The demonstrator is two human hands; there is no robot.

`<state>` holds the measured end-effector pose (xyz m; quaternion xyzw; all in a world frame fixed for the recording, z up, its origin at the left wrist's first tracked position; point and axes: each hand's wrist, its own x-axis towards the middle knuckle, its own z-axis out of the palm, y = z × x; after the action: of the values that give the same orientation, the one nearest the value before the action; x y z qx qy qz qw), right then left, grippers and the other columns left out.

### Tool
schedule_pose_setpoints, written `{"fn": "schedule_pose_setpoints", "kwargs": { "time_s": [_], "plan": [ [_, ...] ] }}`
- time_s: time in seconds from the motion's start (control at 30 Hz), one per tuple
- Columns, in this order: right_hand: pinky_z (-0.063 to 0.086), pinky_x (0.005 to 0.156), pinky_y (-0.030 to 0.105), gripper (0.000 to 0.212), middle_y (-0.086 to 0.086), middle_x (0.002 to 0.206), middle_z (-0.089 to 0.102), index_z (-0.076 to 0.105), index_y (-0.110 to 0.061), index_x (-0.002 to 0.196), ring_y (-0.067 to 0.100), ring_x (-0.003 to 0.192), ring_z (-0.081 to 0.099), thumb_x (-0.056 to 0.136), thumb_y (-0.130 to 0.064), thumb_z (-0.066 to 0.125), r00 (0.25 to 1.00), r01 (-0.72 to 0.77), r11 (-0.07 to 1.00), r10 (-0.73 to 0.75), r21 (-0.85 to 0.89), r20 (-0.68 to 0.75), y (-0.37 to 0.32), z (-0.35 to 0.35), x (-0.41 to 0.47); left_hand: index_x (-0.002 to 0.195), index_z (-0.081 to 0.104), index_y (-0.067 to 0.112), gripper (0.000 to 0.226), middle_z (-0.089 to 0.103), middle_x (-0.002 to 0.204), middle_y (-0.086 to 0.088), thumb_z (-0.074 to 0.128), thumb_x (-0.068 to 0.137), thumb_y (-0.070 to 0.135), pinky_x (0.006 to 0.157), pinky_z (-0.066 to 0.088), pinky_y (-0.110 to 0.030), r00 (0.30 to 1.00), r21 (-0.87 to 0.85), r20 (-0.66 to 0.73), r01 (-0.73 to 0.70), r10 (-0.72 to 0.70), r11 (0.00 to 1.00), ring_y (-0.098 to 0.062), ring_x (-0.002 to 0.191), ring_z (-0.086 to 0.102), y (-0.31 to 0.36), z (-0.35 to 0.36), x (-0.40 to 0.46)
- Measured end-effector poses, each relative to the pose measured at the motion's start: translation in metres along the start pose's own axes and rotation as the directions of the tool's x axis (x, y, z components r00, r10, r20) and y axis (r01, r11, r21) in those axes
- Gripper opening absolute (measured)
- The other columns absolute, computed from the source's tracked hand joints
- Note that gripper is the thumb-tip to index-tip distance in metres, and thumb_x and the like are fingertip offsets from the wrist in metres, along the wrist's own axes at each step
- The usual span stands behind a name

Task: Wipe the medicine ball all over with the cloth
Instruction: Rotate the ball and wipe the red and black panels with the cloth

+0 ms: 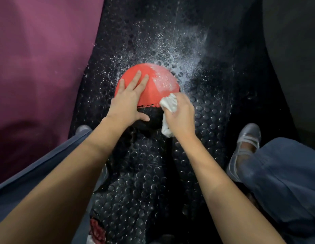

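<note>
On black studded rubber mat (211, 120), white wet spatter fanning far and right; purple wall (38, 59) at left. Medicine ball (153, 81) sits at mat centre, red half facing up and far, black half toward near side; round, no long axis. Left hand (128, 101) flat on ball, fingers straight. Right hand (181, 115) grips bunched white cloth (168, 103) against ball's right side. 2 grey shoes, blue trousers near.

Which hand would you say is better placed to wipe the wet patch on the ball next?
The right hand, probably: it already grips the cloth against the medicine ball, just below the wet patch. The left hand lies flat on the ball, steadying it.
</note>
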<state>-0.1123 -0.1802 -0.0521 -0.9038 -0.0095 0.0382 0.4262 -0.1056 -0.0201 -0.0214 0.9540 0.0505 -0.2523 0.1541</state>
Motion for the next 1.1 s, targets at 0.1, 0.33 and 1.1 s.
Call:
{"fn": "schedule_pose_setpoints", "kwargs": {
  "time_s": [0.1,0.33,1.1],
  "plan": [
    [0.044,0.072,0.031,0.022,0.011,0.1,0.059,0.061,-0.001,0.104,0.022,0.084,0.055,0.083,-0.008,0.064,0.998,-0.01,1.0,0.009,-0.014,-0.066,-0.011,0.004,-0.002,0.153,-0.008,0.034,0.128,-0.014,0.16,0.017,0.085,0.066,0.039,0.109,0.034,-0.058,1.0,0.0,-0.016,0.003,-0.003,1.0,-0.037,0.148,-0.005,0.001,0.002,0.0],
    [0.042,0.072,0.028,0.025,0.01,0.106,0.059,0.06,-0.003,0.109,0.022,0.085,0.056,0.084,-0.005,0.062,0.999,0.044,0.994,-0.046,-0.103,-0.015,-0.008,0.001,0.0,0.154,-0.005,0.035,0.127,-0.012,0.161,0.017,0.086,0.065,0.041,0.107,0.034,-0.059,0.999,-0.018,-0.034,0.012,-0.013,1.0,-0.036,0.149,-0.003,-0.002,0.004,-0.002],
    [0.035,0.065,0.001,0.025,0.0,0.093,0.053,0.057,-0.004,0.107,0.012,0.084,0.05,0.085,-0.012,0.065,0.986,-0.165,0.985,0.165,0.056,-0.009,-0.015,-0.02,0.021,0.153,0.001,0.038,0.126,-0.013,0.156,0.022,0.089,0.064,0.023,0.118,0.013,-0.057,0.987,-0.147,0.035,-0.148,0.154,0.978,-0.032,0.147,-0.014,-0.026,-0.004,0.001]
  ]
}}
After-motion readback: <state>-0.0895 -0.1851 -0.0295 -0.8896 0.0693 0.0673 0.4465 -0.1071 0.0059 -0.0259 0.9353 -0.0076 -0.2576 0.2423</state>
